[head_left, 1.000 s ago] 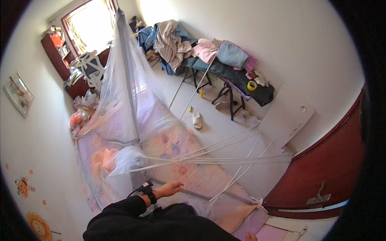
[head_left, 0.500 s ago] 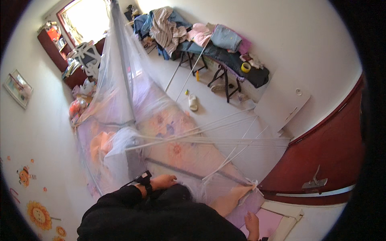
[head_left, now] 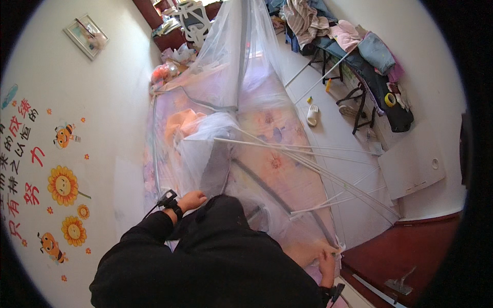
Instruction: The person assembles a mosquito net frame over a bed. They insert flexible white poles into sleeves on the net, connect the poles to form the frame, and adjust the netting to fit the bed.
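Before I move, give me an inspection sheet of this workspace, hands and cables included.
Surface: bed with a floral sheet, seen largely through netting.
Things at hand: sheer white net, raised at the far end, slack nearer; long white poles, several crossing, reaching past the bed's right edge.
Clutter: clothes piled on a folding bench, with a yellow tape roll; white slipper on the floor.
Hands: left hand by the black-clothed knee, nothing visible in it; right hand at the net's near right corner, grip unclear.
Cables: dark strand at the left-wrist device; no others made out.
Surroundings: sunflower stickers and framed picture on the left wall; dark red door at right.
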{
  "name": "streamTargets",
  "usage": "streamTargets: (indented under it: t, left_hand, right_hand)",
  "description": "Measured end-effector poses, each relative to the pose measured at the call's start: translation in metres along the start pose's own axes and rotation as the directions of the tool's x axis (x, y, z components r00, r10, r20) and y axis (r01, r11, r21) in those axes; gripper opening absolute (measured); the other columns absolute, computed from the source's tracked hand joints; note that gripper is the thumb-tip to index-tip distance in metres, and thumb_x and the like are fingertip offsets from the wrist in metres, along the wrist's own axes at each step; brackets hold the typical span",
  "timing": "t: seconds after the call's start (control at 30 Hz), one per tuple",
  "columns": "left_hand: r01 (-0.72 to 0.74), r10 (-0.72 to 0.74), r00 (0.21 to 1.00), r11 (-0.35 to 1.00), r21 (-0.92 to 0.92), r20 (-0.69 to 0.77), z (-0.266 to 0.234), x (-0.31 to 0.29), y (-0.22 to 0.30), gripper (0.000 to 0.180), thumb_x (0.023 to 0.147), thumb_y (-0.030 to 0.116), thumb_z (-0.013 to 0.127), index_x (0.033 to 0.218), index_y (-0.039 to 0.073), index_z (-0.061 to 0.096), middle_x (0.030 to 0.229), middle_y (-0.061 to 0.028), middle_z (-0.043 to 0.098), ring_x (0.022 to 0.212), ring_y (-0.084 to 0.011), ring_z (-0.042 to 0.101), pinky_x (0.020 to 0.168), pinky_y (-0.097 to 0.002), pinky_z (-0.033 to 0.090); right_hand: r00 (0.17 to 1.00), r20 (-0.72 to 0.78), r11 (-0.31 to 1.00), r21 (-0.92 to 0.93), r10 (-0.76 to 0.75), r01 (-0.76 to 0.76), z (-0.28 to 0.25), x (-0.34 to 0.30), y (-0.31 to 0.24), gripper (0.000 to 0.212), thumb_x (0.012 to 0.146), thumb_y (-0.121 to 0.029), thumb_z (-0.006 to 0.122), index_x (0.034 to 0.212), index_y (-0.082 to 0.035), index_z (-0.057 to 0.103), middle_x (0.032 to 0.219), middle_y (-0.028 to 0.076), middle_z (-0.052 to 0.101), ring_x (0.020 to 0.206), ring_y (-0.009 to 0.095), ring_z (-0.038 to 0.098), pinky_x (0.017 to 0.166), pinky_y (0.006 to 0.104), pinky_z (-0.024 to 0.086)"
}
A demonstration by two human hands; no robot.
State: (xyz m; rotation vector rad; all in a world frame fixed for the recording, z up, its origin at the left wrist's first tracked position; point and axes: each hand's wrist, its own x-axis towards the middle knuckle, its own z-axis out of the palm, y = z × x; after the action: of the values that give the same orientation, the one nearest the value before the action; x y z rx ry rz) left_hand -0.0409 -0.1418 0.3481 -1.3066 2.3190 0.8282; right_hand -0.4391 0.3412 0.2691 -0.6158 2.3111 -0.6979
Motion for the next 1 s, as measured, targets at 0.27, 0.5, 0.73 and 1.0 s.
streamTargets:
  t: [0.27, 0.5, 0.73, 1.0]
  left_hand:
    - [0.135, -0.141, 0.989, 0.983, -0.126, -0.040, 0.004, 0.024, -0.134, 0.038, 0.085, 0.032, 0.055, 0.101, -0.001, 0.065, 0.097, -0.0207, 0.066, 0.093, -0.0338, 0.063, 0.082, -0.0395, 0.049]
    - [0.216, -0.346, 0.916, 0.852, -0.476, -0.202, 0.005, 0.125, -0.273, 0.038, 0.083, 0.033, 0.053, 0.098, 0.000, 0.066, 0.094, -0.0215, 0.065, 0.094, -0.0352, 0.062, 0.084, -0.0410, 0.048]
    - [0.287, -0.429, 0.894, 0.772, -0.567, -0.131, -0.001, 0.113, -0.351, 0.038, 0.083, 0.033, 0.052, 0.091, -0.001, 0.065, 0.088, -0.0213, 0.065, 0.085, -0.0361, 0.062, 0.078, -0.0422, 0.047]
    - [0.328, -0.421, 0.906, 0.770, -0.546, -0.050, -0.020, 0.111, -0.358, 0.038, 0.085, 0.034, 0.051, 0.100, 0.001, 0.065, 0.093, -0.0224, 0.065, 0.092, -0.0369, 0.061, 0.082, -0.0414, 0.047]
  right_hand:
    - [0.990, 0.102, 0.992, -0.099, 0.095, -0.085, 0.052, 0.010, -0.015, 0.032, 0.084, -0.022, 0.061, 0.105, 0.002, 0.062, 0.093, 0.022, 0.065, 0.087, 0.034, 0.063, 0.076, 0.0396, 0.049]
    - [0.961, 0.250, 0.986, -0.138, 0.121, -0.089, 0.104, 0.059, -0.200, 0.040, 0.082, -0.025, 0.064, 0.111, 0.003, 0.060, 0.096, 0.022, 0.066, 0.091, 0.031, 0.064, 0.082, 0.0360, 0.049]
    - [0.966, 0.252, 0.928, -0.343, -0.063, 0.150, 0.144, 0.146, -0.347, 0.039, 0.085, -0.022, 0.062, 0.117, 0.000, 0.058, 0.090, 0.016, 0.067, 0.083, 0.024, 0.065, 0.075, 0.0345, 0.050]
    - [0.949, 0.294, 0.979, -0.130, -0.111, 0.155, 0.155, 0.168, -0.374, 0.035, 0.086, -0.020, 0.060, 0.114, 0.001, 0.058, 0.108, 0.018, 0.064, 0.093, 0.025, 0.064, 0.081, 0.0341, 0.050]
